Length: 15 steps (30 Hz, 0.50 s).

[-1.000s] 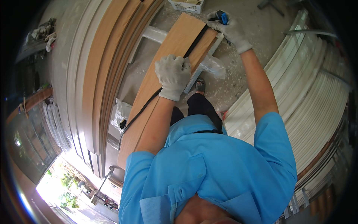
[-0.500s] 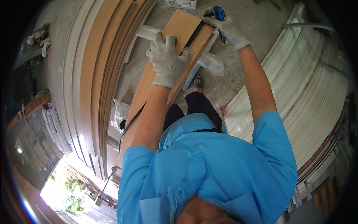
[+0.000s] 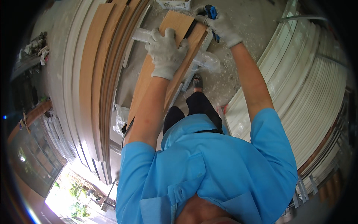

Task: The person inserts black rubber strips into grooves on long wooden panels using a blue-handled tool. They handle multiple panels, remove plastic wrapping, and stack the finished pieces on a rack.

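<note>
My left hand (image 3: 166, 54), in a grey-white work glove, rests with fingers spread across a long wood-coloured board (image 3: 177, 23). Its thumb lies toward the board's right side. A dark strip (image 3: 191, 28) runs along the gap beside a lower wood-coloured face (image 3: 197, 37). At the far right corner of the board, my gloved right hand (image 3: 225, 30) is closed around a slim blue-and-black hand tool (image 3: 212, 13). The fingertips there are close to the board's end, and what they touch is hard to make out. A black strip (image 3: 129, 128) hangs at the board's near left side.
Long wood-coloured and grey panels (image 3: 97, 74) lie along the left. White ribbed profiles (image 3: 298, 100) are stacked at the right. Metal supports (image 3: 186, 83), partly wrapped in clear plastic (image 3: 207, 61), stand under the board. A white basket (image 3: 174, 4) sits beyond its far end.
Both hands and the board's far end appear slightly farther left in the picture, as does much of the surroundings. My left hand stays on the board, and my right hand still holds the tool.
</note>
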{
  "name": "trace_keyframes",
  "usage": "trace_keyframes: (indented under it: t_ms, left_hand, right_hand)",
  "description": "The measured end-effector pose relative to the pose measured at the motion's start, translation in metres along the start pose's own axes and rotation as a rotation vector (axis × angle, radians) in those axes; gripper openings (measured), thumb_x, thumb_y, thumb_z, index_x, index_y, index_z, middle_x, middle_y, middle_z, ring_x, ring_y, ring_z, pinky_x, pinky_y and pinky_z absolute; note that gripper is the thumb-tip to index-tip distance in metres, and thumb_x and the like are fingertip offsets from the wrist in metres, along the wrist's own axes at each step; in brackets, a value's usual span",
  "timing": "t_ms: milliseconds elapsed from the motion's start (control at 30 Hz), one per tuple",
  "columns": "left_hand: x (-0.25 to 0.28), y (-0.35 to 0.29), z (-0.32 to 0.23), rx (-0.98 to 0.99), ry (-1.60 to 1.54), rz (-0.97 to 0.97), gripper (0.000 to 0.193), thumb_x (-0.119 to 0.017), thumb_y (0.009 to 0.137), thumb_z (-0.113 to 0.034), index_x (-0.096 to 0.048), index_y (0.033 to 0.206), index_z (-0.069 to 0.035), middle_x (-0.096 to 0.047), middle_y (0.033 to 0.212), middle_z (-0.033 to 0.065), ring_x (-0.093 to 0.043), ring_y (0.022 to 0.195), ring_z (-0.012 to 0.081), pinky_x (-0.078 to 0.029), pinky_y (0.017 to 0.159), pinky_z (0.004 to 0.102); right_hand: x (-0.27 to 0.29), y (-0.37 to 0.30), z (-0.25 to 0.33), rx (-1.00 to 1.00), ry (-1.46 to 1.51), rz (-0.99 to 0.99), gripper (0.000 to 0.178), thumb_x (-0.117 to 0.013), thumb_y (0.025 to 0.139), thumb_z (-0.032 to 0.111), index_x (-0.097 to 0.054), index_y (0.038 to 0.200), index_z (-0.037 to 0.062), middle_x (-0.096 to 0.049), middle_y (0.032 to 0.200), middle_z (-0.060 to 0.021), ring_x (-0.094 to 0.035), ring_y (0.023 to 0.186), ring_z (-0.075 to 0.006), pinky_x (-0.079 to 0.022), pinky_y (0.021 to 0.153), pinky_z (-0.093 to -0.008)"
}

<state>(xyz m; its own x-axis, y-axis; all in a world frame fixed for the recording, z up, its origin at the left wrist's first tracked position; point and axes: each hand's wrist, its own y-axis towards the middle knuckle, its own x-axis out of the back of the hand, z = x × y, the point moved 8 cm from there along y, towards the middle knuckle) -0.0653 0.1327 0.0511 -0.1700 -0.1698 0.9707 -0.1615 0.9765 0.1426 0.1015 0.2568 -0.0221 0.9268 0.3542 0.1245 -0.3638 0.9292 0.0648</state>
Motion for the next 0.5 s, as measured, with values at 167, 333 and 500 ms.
trace_keyframes:
  t_ms: [167,333,500]
  left_hand:
    - [-0.004,0.021,-0.007,-0.19,-0.053,-0.008,0.062,-0.071,0.079,-0.045,-0.056,0.138,-0.031,-0.05,0.139,0.0196,-0.056,0.114,0.0457,-0.049,0.095,0.0525]
    - [-0.016,0.046,-0.013,-0.351,-0.022,0.052,0.064,-0.07,0.081,-0.045,-0.052,0.142,-0.036,-0.047,0.148,0.0043,-0.058,0.112,0.043,-0.05,0.095,0.0521]
    - [-0.019,0.056,-0.019,-0.286,0.012,0.136,0.058,-0.07,0.082,-0.045,-0.058,0.138,-0.036,-0.048,0.149,0.0028,-0.057,0.115,0.0401,-0.049,0.094,0.0521]
  right_hand:
    - [0.001,-0.002,0.002,-0.015,-0.071,-0.031,0.028,-0.079,0.089,0.021,-0.072,0.112,0.0054,-0.074,0.104,-0.0025,-0.068,0.098,-0.0117,-0.054,0.09,-0.0285]
    - [-0.003,-0.005,0.014,-0.045,0.039,-0.061,0.027,-0.078,0.089,0.019,-0.07,0.11,0.0044,-0.072,0.1,-0.0024,-0.066,0.093,-0.0118,-0.054,0.086,-0.0285]
    - [-0.002,-0.003,0.026,-0.072,0.153,-0.085,0.02,-0.078,0.088,0.014,-0.069,0.102,0.0038,-0.069,0.091,-0.0006,-0.063,0.081,-0.0099,-0.052,0.073,-0.0274]
